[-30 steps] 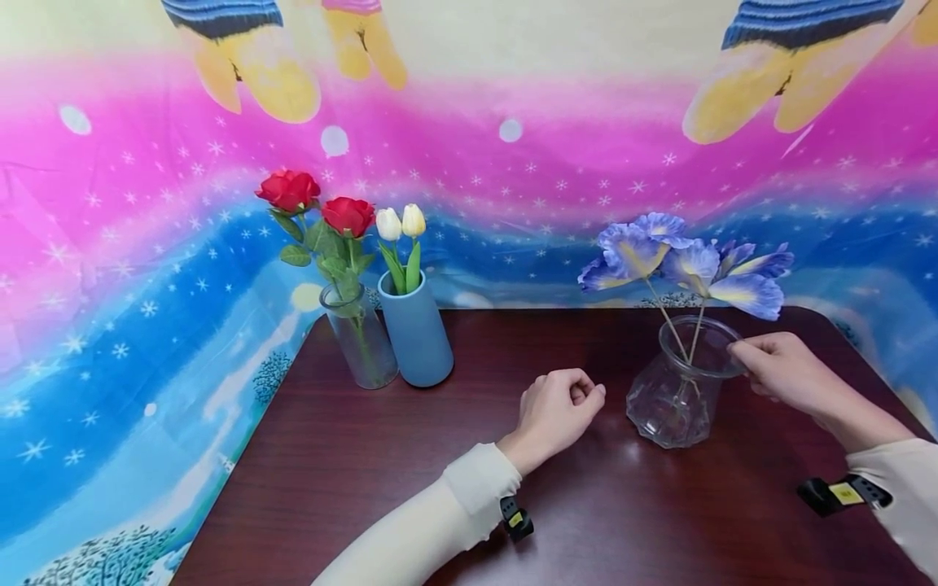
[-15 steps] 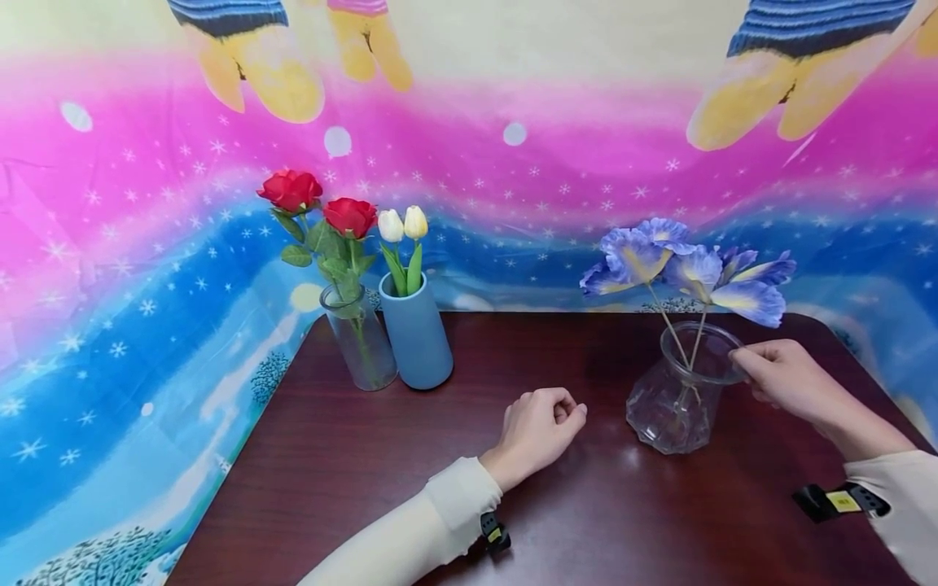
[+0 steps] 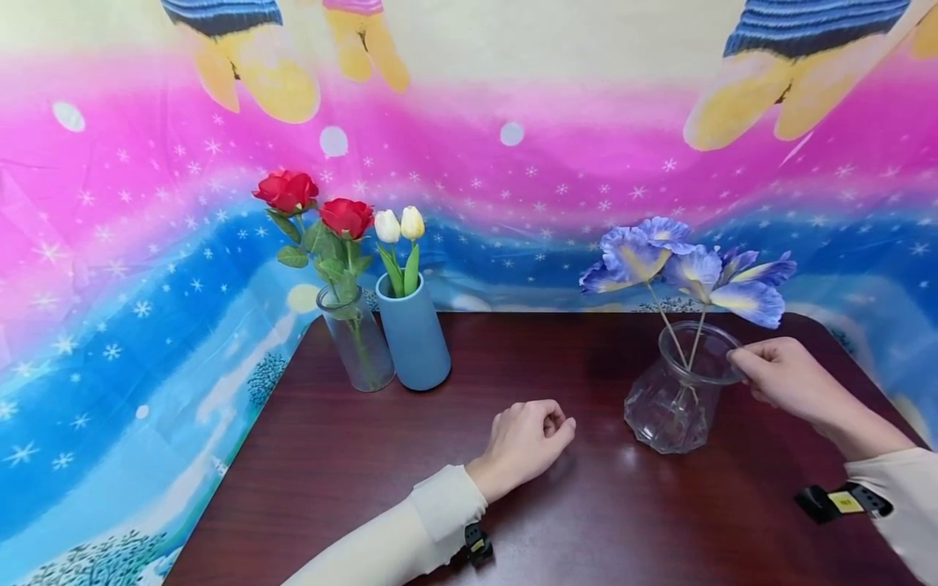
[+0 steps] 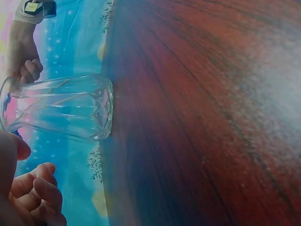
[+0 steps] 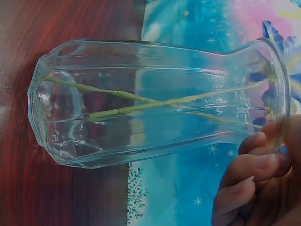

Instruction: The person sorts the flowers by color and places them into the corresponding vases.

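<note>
A clear glass vase with a faceted base stands on the right part of the table. Two blue-purple irises lean in it, and their green stems cross inside the glass. My right hand pinches the vase's rim on its right side, with the thumb and curled fingers at the lip. To the left of the vase and apart from it, my left hand is over the table with loosely curled fingers and nothing in them.
At the back left, a clear glass vase holds two red roses. Right beside it, a blue vase carries two white tulips. A printed cloth hangs behind the dark wooden table.
My left hand has drawn back to the left and nearer to me, away from the vase with the irises. My right hand keeps its pinch on the rim, and the vase stays in place.
</note>
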The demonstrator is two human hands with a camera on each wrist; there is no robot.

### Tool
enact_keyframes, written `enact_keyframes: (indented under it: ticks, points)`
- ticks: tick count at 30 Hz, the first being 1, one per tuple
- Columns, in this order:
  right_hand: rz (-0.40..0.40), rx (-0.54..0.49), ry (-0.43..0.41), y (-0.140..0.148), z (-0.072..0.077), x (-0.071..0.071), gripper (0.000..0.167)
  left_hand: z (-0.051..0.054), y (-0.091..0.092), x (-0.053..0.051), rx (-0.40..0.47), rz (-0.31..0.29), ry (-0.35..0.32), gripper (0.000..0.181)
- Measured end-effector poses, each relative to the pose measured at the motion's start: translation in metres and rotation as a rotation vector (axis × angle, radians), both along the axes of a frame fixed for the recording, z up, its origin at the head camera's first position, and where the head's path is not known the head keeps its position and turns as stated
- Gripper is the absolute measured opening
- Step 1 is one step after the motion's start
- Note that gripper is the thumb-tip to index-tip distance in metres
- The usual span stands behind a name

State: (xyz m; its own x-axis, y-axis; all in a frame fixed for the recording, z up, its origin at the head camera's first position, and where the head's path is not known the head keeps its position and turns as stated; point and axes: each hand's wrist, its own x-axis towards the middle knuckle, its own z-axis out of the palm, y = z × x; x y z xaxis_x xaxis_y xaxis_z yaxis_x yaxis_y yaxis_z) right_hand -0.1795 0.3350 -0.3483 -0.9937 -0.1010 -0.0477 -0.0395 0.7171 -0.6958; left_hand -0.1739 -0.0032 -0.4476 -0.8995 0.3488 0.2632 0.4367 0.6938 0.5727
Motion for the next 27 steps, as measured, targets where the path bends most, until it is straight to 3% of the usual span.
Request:
enact_keyframes:
  ticks: [27]
  points:
    - [0.021,0.01,0.035,-0.005,0.005,-0.007,0.05,0.011,-0.023,0.004,-0.094,-0.006,0.037,0.016]
